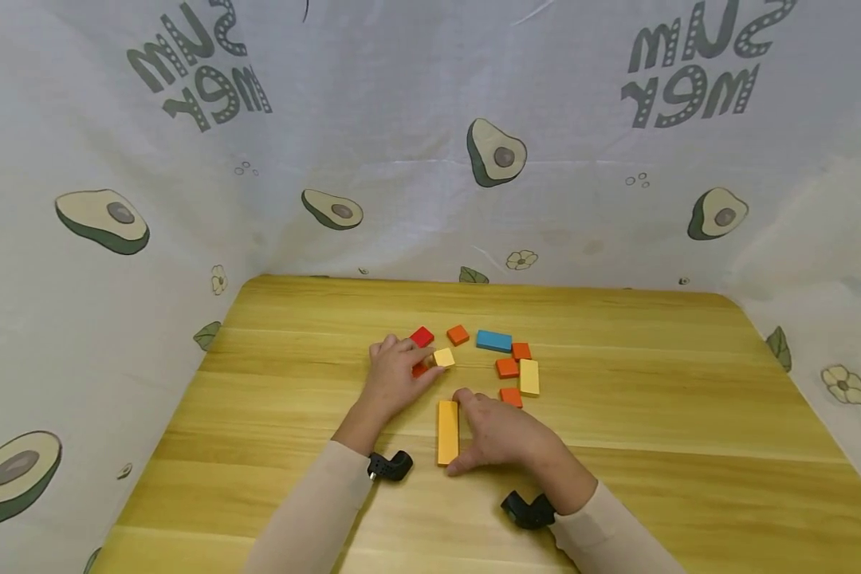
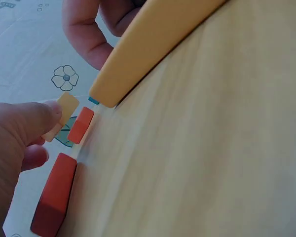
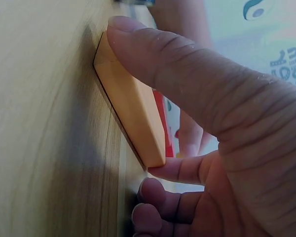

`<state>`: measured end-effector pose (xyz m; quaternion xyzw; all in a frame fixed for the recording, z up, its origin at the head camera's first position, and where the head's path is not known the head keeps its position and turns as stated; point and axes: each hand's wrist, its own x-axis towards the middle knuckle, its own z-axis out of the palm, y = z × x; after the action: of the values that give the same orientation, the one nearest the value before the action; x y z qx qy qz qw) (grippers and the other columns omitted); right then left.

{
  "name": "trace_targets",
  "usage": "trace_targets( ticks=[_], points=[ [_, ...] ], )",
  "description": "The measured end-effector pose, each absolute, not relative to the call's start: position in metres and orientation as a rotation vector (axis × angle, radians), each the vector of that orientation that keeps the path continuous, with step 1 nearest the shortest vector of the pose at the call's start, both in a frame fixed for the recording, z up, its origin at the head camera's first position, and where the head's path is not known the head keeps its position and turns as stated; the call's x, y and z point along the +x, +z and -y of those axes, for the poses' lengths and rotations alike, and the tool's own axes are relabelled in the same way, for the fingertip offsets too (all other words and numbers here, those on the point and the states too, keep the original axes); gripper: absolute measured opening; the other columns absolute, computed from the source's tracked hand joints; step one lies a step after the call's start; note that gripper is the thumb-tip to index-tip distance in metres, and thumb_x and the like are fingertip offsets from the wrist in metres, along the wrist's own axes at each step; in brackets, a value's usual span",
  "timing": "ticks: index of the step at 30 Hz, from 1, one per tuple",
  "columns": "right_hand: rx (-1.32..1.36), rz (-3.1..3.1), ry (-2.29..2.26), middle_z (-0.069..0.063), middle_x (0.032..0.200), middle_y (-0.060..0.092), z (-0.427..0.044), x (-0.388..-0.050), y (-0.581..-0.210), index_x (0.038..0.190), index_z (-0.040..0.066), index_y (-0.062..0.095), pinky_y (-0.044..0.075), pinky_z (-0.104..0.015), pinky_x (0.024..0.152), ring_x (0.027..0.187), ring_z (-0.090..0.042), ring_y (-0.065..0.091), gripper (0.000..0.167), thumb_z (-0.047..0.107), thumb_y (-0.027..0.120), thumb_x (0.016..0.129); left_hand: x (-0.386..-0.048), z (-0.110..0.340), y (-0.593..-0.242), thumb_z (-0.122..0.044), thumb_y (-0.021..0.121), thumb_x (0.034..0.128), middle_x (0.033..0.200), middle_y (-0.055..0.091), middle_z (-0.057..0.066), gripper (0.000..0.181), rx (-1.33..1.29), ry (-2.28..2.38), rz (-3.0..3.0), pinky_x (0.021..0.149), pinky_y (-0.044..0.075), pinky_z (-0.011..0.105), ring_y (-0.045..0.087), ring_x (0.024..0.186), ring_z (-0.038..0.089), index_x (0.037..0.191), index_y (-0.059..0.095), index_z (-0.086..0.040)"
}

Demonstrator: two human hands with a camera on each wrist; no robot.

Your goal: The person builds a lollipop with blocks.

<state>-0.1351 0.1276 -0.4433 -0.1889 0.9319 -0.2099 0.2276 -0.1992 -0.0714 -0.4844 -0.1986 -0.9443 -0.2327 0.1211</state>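
My left hand (image 1: 393,381) pinches a small pale yellow block (image 1: 444,357) between thumb and fingers; in the left wrist view that block (image 2: 69,105) is held off the table. With its thumb at the near end and a finger at the far end, my right hand (image 1: 505,434) grips a long orange-yellow block (image 1: 448,434). The right wrist view has this long block (image 3: 133,103) lying along the tabletop, its ends between thumb and finger. Beside the left hand are a red block (image 1: 422,336) and an orange-red block (image 1: 419,370) partly hidden by the fingers.
Behind the hands lie an orange block (image 1: 458,335) and a blue block (image 1: 494,341). To the right, several orange-red blocks (image 1: 506,367) lie around a yellow block (image 1: 529,377). A printed cloth (image 1: 416,143) hangs behind the wooden table (image 1: 653,383).
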Motion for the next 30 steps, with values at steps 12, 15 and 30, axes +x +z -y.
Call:
trace_targets(
  ticks=[12, 15, 30],
  points=[
    [-0.482, -2.574, -0.578, -0.02, 0.141, 0.058, -0.126, -0.13, -0.444, 0.149, 0.003, 0.041, 0.052, -0.05, 0.102, 0.121, -0.033, 0.064, 0.111, 0.055, 0.093, 0.066, -0.161, 0.079, -0.485, -0.032, 0.074, 0.0942, 0.08, 0.071, -0.007, 0.039, -0.835, -0.718, 2.672, 0.066, 0.052, 0.022, 0.06, 0.068, 0.005, 0.124, 0.073, -0.007],
    [-0.465, -2.559, -0.578, -0.023, 0.146, 0.054, -0.125, -0.128, -0.443, 0.152, 0.001, 0.038, 0.05, -0.052, 0.105, 0.126, -0.036, 0.061, 0.115, 0.056, 0.092, 0.066, -0.157, 0.077, -0.486, -0.031, 0.072, 0.0958, 0.079, 0.072, -0.007, 0.039, -0.787, -0.77, 2.758, 0.061, 0.048, 0.019, 0.058, 0.065, 0.003, 0.127, 0.071, -0.007],
    [-0.464, -2.586, -0.53, -0.022, 0.135, 0.061, -0.122, -0.125, -0.44, 0.147, -0.004, 0.042, 0.054, -0.049, 0.099, 0.114, -0.031, 0.066, 0.109, 0.054, 0.091, 0.068, -0.155, 0.073, -0.491, -0.035, 0.063, 0.1014, 0.056, 0.045, -0.012, 0.034, -0.688, -0.86, 2.898, 0.047, 0.03, 0.02, 0.037, 0.048, 0.002, 0.127, 0.073, -0.014]
  ],
)
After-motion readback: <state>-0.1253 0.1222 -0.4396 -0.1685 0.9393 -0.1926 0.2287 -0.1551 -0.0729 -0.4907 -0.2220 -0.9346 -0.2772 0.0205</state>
